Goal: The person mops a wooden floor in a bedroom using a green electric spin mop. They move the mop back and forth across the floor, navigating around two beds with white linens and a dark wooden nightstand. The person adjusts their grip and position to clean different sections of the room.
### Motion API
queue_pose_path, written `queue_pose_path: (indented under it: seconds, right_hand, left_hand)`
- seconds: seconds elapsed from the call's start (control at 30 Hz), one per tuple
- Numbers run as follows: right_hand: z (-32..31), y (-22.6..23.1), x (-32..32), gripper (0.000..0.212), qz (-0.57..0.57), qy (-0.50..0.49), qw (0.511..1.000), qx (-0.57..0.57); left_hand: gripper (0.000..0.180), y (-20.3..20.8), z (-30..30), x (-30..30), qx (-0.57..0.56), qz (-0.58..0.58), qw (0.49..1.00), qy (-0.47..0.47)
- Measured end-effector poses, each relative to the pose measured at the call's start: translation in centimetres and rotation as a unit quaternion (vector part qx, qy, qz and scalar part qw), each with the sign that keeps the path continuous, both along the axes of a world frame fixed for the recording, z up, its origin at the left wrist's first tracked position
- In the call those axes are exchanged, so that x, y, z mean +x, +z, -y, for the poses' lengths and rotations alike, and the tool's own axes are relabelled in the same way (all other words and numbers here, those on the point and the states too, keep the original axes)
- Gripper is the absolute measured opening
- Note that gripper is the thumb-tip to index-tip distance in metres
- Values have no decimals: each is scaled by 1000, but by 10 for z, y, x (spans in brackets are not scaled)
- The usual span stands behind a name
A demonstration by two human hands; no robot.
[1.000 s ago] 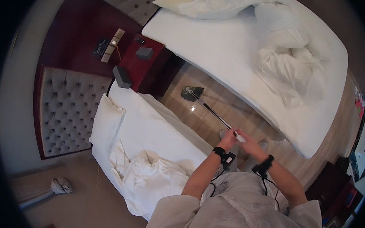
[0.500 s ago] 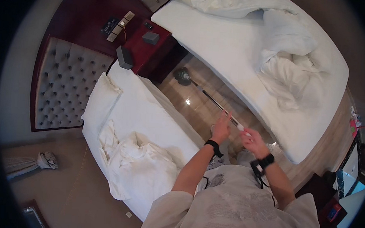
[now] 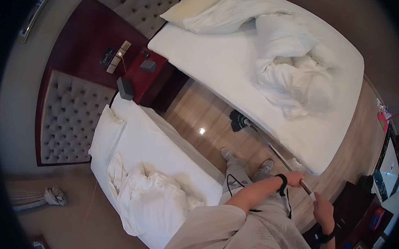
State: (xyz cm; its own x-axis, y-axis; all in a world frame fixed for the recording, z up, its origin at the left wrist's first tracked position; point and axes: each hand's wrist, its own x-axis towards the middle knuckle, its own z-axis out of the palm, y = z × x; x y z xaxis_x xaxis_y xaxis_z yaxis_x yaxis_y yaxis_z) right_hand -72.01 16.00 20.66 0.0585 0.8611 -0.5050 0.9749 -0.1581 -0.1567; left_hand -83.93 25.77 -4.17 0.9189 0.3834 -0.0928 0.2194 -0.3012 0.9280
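A mop with a dark green fringed head (image 3: 238,121) rests on the wood floor, its head beside the lower edge of the right bed. Its metal pole (image 3: 277,152) slants back toward me, down to the right. My left hand (image 3: 294,178) is closed around the pole below its middle, the left forearm reaching across my body. Further up the pole, at its white grip end, my right hand (image 3: 324,210) is closed too. Both wrists wear black bands.
Rumpled quilts lie on the left bed (image 3: 162,140) and the right bed (image 3: 203,48). Between them at the far end stands a dark red nightstand (image 3: 152,79) with grey boxes. My shoes (image 3: 266,166) are in the aisle. Dark red furniture (image 3: 350,209) stands at my right.
The mop head has come back toward me and right, from near the nightstand to beside the right bed. Both hands have swung to the right with the pole.
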Motion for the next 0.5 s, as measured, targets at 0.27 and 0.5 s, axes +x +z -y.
queue_pose_path:
  seconds: [0.27, 0.5]
  right_hand:
    - [52, -48, -3, 27, 36, -114, 991, 57]
    - [-21, -86, -98, 33, -53, -99, 994, 7]
  left_hand:
    - [14, -11, 37, 15, -4, -172, 982, -79]
    - [21, -19, -24, -115, -36, -156, 985, 68]
